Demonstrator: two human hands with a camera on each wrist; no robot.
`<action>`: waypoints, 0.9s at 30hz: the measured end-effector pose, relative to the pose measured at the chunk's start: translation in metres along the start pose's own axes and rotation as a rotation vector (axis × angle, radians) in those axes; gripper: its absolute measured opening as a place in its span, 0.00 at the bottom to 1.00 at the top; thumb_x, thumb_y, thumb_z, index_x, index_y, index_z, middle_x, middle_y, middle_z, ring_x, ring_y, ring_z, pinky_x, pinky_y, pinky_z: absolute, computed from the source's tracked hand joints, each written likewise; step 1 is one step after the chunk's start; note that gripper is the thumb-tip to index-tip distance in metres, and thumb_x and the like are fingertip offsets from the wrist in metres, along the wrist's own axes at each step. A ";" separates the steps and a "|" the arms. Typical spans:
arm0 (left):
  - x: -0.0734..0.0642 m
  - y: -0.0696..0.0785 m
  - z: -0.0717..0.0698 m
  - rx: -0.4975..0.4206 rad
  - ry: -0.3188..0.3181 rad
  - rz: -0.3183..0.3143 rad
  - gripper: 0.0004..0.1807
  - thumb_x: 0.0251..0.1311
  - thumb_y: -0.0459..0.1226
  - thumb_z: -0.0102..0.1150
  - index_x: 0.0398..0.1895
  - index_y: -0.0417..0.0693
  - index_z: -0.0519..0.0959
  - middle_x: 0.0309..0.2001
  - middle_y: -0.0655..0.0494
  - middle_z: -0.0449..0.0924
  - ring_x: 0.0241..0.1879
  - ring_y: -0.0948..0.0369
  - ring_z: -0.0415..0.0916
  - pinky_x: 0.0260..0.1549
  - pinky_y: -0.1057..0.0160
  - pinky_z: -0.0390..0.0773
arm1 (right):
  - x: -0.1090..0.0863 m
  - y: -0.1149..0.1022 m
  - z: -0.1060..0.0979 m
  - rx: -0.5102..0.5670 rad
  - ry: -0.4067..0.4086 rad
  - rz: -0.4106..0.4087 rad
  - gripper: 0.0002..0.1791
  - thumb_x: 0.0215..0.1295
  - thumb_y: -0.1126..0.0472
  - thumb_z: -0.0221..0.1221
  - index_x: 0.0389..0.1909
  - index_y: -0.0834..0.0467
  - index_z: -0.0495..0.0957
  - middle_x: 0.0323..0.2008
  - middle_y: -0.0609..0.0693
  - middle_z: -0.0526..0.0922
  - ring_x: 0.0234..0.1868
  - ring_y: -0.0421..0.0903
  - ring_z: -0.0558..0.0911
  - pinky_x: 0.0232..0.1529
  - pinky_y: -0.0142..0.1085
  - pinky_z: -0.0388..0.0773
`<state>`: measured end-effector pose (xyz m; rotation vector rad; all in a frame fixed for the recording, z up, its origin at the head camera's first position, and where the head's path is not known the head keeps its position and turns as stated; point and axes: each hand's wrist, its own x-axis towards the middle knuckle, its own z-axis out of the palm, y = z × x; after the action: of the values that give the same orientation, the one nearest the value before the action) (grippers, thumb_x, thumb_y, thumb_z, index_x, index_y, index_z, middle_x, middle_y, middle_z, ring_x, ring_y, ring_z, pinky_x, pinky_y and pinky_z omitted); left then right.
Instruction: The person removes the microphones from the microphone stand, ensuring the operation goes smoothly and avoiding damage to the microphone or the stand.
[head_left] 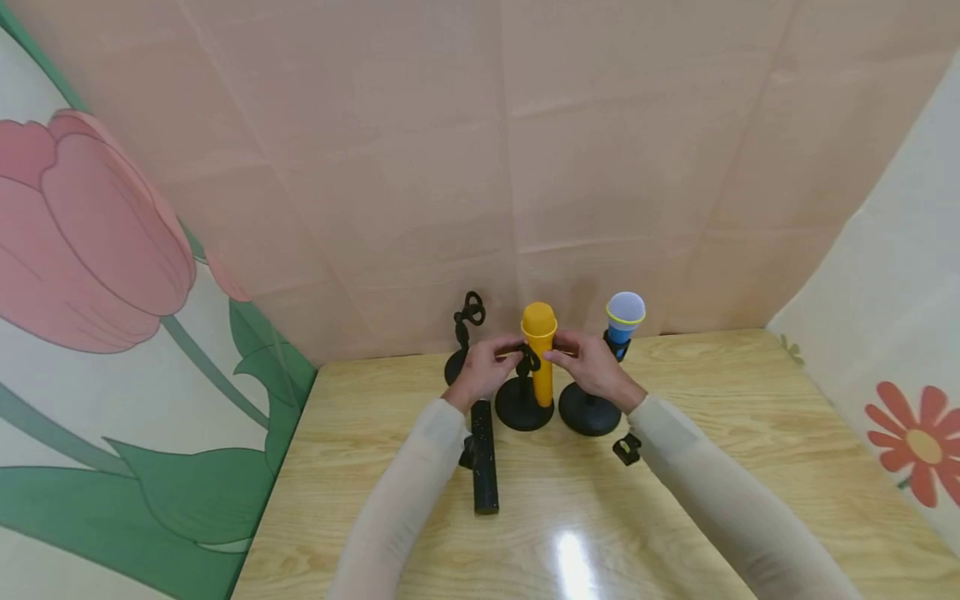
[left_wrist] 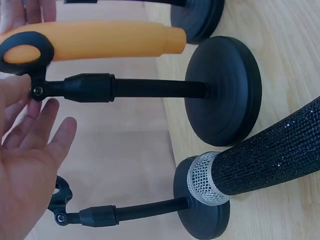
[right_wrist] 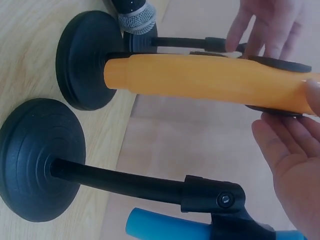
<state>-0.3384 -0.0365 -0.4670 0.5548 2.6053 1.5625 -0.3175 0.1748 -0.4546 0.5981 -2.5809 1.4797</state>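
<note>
A yellow-orange toy microphone (head_left: 542,367) sits upright in the ring clip (left_wrist: 44,47) of the middle black microphone stand (head_left: 523,407). My left hand (head_left: 491,367) pinches the stand around the joint below its clip, its other fingers spread. From the right, my right hand (head_left: 596,367) holds the microphone near its upper part, with the thumb (right_wrist: 313,96) on the barrel and fingers against the clip's underside. The microphone's head is out of frame in both wrist views.
Right of it, another stand (right_wrist: 42,160) holds a blue microphone (head_left: 626,312). A third stand (head_left: 455,367) with a bare clip is at the left. A black glittery microphone (head_left: 485,462) lies on the wooden table (head_left: 360,467). A pinkish cloth (head_left: 420,208) hangs behind.
</note>
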 end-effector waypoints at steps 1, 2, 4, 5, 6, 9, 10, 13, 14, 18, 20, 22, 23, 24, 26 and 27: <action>0.000 0.000 0.000 -0.001 0.005 0.000 0.16 0.69 0.34 0.60 0.58 0.44 0.81 0.56 0.52 0.82 0.56 0.58 0.79 0.54 0.62 0.79 | -0.001 0.000 -0.001 -0.005 0.000 0.004 0.21 0.69 0.64 0.62 0.59 0.70 0.76 0.55 0.66 0.81 0.54 0.62 0.82 0.54 0.54 0.78; 0.000 0.000 0.000 0.000 0.012 -0.001 0.16 0.69 0.34 0.61 0.57 0.44 0.82 0.55 0.52 0.83 0.54 0.58 0.80 0.53 0.62 0.79 | -0.001 0.000 -0.001 -0.015 0.002 0.009 0.22 0.70 0.64 0.62 0.60 0.70 0.76 0.55 0.66 0.81 0.54 0.62 0.82 0.54 0.54 0.78; -0.001 -0.001 0.001 -0.001 0.025 -0.007 0.14 0.67 0.34 0.62 0.55 0.43 0.83 0.53 0.52 0.83 0.51 0.58 0.81 0.51 0.63 0.80 | -0.002 0.001 -0.003 -0.024 0.005 0.026 0.22 0.70 0.64 0.61 0.62 0.70 0.74 0.57 0.66 0.80 0.55 0.62 0.81 0.54 0.54 0.78; -0.001 -0.001 0.001 0.002 0.035 -0.008 0.14 0.66 0.34 0.63 0.53 0.42 0.84 0.51 0.52 0.83 0.50 0.58 0.81 0.50 0.64 0.81 | -0.002 0.001 -0.003 -0.026 0.007 0.035 0.23 0.71 0.64 0.61 0.63 0.69 0.74 0.57 0.66 0.80 0.55 0.62 0.81 0.54 0.54 0.78; -0.001 -0.001 0.001 0.007 0.045 -0.010 0.13 0.66 0.34 0.64 0.52 0.43 0.84 0.50 0.52 0.83 0.48 0.58 0.82 0.48 0.65 0.81 | -0.003 0.001 -0.004 -0.026 0.007 0.040 0.23 0.71 0.64 0.60 0.63 0.69 0.73 0.57 0.66 0.80 0.56 0.62 0.81 0.55 0.54 0.78; -0.001 -0.003 0.002 0.014 0.072 -0.008 0.11 0.63 0.34 0.66 0.47 0.42 0.86 0.47 0.52 0.83 0.45 0.58 0.83 0.46 0.65 0.82 | -0.003 0.001 -0.005 -0.021 0.011 0.056 0.23 0.72 0.64 0.59 0.64 0.69 0.73 0.57 0.66 0.80 0.56 0.61 0.81 0.55 0.53 0.78; -0.001 -0.003 0.002 0.019 0.079 -0.006 0.10 0.63 0.34 0.67 0.46 0.43 0.87 0.46 0.52 0.83 0.44 0.58 0.83 0.45 0.65 0.82 | -0.003 0.001 -0.005 -0.020 0.013 0.062 0.23 0.72 0.63 0.59 0.64 0.68 0.73 0.57 0.65 0.80 0.56 0.61 0.81 0.55 0.52 0.78; -0.001 -0.004 0.003 0.027 0.088 -0.002 0.09 0.62 0.35 0.68 0.44 0.44 0.88 0.44 0.53 0.86 0.42 0.59 0.83 0.44 0.65 0.82 | -0.003 0.000 -0.006 -0.023 0.020 0.066 0.23 0.72 0.64 0.59 0.64 0.68 0.73 0.57 0.65 0.80 0.56 0.61 0.81 0.55 0.52 0.78; -0.001 -0.004 0.003 0.031 0.091 -0.002 0.09 0.62 0.36 0.68 0.43 0.44 0.88 0.44 0.53 0.86 0.41 0.59 0.83 0.43 0.65 0.83 | -0.002 0.000 -0.006 -0.028 0.025 0.062 0.23 0.72 0.64 0.59 0.64 0.68 0.73 0.57 0.65 0.80 0.56 0.61 0.81 0.54 0.52 0.78; -0.001 -0.005 0.004 0.046 0.117 0.017 0.08 0.60 0.35 0.70 0.41 0.44 0.89 0.42 0.53 0.88 0.39 0.60 0.84 0.41 0.65 0.83 | -0.001 0.000 -0.005 -0.044 0.047 0.072 0.20 0.72 0.64 0.59 0.61 0.68 0.76 0.55 0.64 0.81 0.54 0.60 0.82 0.54 0.52 0.79; -0.002 -0.006 0.004 0.047 0.132 0.029 0.07 0.59 0.35 0.71 0.40 0.44 0.89 0.42 0.53 0.88 0.39 0.60 0.84 0.41 0.65 0.83 | 0.000 0.001 -0.004 -0.052 0.056 0.090 0.19 0.72 0.63 0.59 0.60 0.68 0.77 0.55 0.64 0.82 0.54 0.60 0.82 0.54 0.52 0.78; -0.003 -0.006 0.005 0.038 0.142 0.038 0.08 0.58 0.35 0.71 0.40 0.44 0.89 0.42 0.53 0.88 0.39 0.60 0.84 0.41 0.66 0.83 | 0.001 0.001 -0.004 -0.058 0.061 0.116 0.19 0.73 0.62 0.58 0.60 0.67 0.77 0.55 0.63 0.82 0.54 0.60 0.82 0.55 0.52 0.78; -0.003 -0.006 0.005 0.032 0.144 0.038 0.08 0.58 0.34 0.71 0.40 0.44 0.89 0.43 0.53 0.87 0.40 0.60 0.84 0.41 0.66 0.83 | 0.001 0.001 -0.004 -0.062 0.064 0.121 0.19 0.73 0.62 0.57 0.60 0.67 0.77 0.55 0.63 0.82 0.55 0.60 0.82 0.55 0.52 0.78; -0.004 -0.005 0.006 0.027 0.147 0.039 0.08 0.57 0.34 0.71 0.40 0.44 0.89 0.43 0.53 0.87 0.40 0.60 0.84 0.42 0.66 0.83 | 0.002 0.002 -0.004 -0.064 0.064 0.125 0.19 0.74 0.61 0.57 0.61 0.67 0.77 0.56 0.63 0.82 0.55 0.60 0.82 0.55 0.53 0.78; -0.004 -0.004 0.006 0.023 0.156 0.037 0.08 0.57 0.34 0.72 0.40 0.44 0.89 0.42 0.53 0.87 0.40 0.60 0.84 0.42 0.66 0.83 | 0.002 0.002 -0.004 -0.056 0.058 0.117 0.20 0.73 0.61 0.58 0.61 0.67 0.77 0.56 0.63 0.82 0.55 0.60 0.82 0.55 0.53 0.78; -0.005 -0.004 0.006 0.020 0.161 0.033 0.08 0.56 0.34 0.72 0.40 0.44 0.89 0.42 0.53 0.87 0.40 0.60 0.84 0.42 0.66 0.83 | 0.002 0.002 -0.004 -0.047 0.053 0.110 0.21 0.73 0.61 0.58 0.61 0.67 0.77 0.56 0.63 0.81 0.55 0.60 0.82 0.55 0.53 0.78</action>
<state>-0.3337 -0.0348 -0.4739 0.4946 2.7446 1.6578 -0.3205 0.1786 -0.4539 0.4115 -2.6385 1.4408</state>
